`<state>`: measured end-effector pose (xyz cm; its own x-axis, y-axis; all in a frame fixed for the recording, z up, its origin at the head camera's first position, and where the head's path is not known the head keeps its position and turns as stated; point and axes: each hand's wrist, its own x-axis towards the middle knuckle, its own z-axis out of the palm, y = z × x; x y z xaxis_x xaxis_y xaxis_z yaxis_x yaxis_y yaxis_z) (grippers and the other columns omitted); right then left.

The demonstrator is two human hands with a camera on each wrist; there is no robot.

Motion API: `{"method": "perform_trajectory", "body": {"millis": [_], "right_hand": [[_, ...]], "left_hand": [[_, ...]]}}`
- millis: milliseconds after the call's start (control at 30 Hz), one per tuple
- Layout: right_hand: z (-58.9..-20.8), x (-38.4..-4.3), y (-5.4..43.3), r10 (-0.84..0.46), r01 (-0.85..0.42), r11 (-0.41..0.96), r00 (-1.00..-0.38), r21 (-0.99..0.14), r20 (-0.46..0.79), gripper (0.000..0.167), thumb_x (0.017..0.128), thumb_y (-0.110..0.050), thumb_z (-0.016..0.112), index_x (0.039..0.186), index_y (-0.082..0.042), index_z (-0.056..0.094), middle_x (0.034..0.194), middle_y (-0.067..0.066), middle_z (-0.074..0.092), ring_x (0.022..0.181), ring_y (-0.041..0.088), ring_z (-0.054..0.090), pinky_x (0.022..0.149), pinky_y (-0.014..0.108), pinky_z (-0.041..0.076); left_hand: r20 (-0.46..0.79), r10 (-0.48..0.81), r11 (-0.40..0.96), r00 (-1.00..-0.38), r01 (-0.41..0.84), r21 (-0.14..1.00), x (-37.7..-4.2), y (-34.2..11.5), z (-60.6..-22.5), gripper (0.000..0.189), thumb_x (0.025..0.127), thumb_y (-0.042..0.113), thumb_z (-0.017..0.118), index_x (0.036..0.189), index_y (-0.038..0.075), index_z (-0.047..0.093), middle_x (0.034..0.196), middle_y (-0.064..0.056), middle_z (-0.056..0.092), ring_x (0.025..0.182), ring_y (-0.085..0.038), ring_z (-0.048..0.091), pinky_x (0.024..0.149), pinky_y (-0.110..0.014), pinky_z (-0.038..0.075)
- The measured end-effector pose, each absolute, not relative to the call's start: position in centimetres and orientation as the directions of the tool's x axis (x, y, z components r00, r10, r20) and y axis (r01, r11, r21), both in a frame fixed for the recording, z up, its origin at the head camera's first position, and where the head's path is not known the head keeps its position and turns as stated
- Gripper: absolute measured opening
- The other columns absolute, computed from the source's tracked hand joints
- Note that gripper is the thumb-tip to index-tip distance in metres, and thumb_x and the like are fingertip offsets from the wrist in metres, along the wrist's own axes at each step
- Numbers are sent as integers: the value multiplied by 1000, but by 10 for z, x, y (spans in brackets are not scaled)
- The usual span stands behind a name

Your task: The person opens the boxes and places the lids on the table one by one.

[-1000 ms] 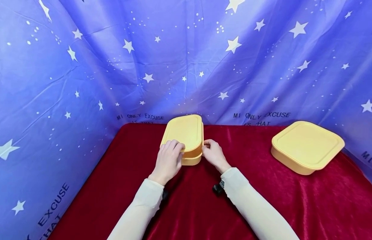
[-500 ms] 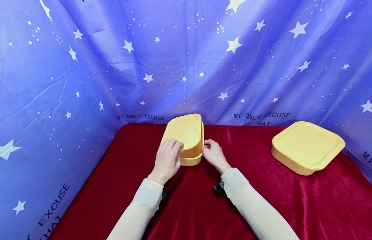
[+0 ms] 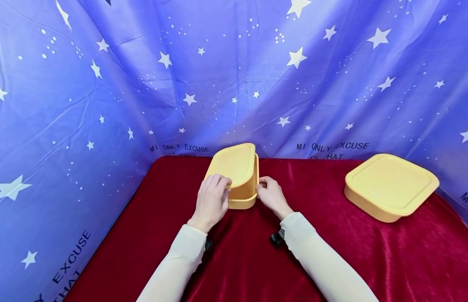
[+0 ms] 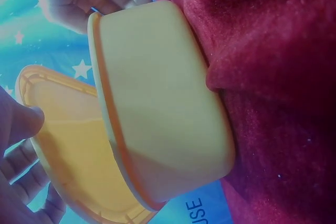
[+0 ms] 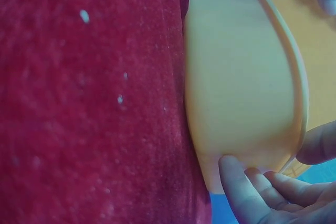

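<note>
A yellow food container stands on the red cloth in the head view, with its yellow lid tilted up at the near edge. My left hand pinches the lid's near left part; in the left wrist view the thumb lies against its underside. At the container's right wall, my right hand grips the rim, its thumb over the edge and its fingers along the outside. The container's inside is mostly hidden by the lid.
A second yellow container with its lid on sits at the right of the table. Red velvet cloth covers the table, slightly wrinkled. A blue curtain with white stars hangs behind and at the sides.
The lid's near edge has risen a little, widening the gap over the container. My left hand has moved up slightly with it, while the right hand keeps its place at the wall.
</note>
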<state>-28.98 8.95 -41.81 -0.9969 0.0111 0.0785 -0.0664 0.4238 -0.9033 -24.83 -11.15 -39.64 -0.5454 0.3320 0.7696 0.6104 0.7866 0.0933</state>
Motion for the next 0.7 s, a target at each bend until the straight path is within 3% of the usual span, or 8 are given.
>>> {"method": "perform_trajectory", "body": {"millis": [700], "right_hand": [[-419,-291,89,-2,-67,407,-997,-911,72,30,88,-8,49,114,3,58,95,12,63,73,16,63,67,28,52]], "left_hand": [[788,284,791,-547,598,130,-249,-113,-393,17,82,2,64,98,8,61,94,-3,57,89,-24,53,72,-36,42]]}}
